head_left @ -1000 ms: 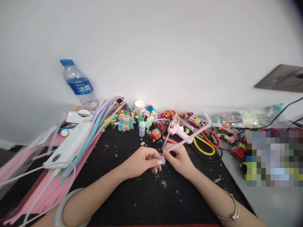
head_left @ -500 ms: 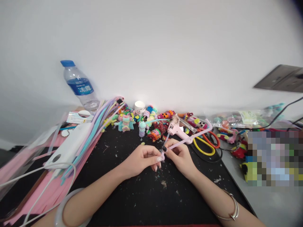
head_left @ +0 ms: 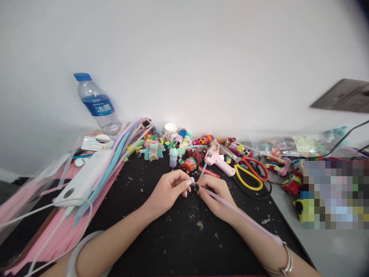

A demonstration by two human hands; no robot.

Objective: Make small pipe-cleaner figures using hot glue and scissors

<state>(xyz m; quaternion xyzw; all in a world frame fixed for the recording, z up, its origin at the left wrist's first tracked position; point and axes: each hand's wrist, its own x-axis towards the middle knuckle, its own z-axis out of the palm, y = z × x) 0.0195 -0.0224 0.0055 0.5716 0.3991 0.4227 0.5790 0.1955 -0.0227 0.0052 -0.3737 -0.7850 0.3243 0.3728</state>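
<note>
Between my two hands is a lilac pipe cleaner, its near end curled into a small loop. My left hand pinches the curled end between thumb and forefinger. Close beside it, my right hand grips the stem near the curl, and the long free part trails over that forearm to the wrist bangle. Just beyond my right fingers lies a pink glue gun, its glue stick pointing toward me. A small mint and lilac pipe-cleaner figure stands past my left hand.
Scissors with yellow and red handles lie at the right. Several colourful fuzzy figures line the wall around a white cup. At the left are bundled pipe cleaners, a water bottle and a white cable.
The lilac stem's free end has swung from pointing up and right to lying down along my right forearm. Both hands have shifted slightly left, uncovering a red label by the glue gun.
</note>
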